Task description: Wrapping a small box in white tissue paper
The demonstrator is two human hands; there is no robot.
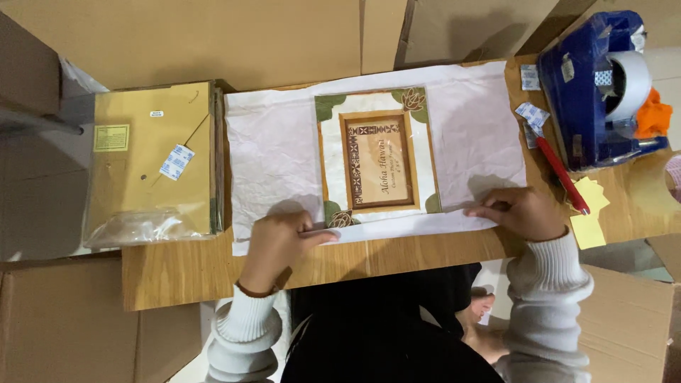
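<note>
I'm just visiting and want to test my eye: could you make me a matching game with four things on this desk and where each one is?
Things:
1. blue tape dispenser
2. red pen
3. wooden picture frame with leaf corners
4. stack of bagged yellow-backed frames

Places:
A. in the middle of the white wrapping paper
B. at the left end of the wooden table
C. at the far right corner
D. just beyond the right hand, beside yellow sticky notes

Pairs: 1-C, 2-D, 3-A, 4-B
</note>
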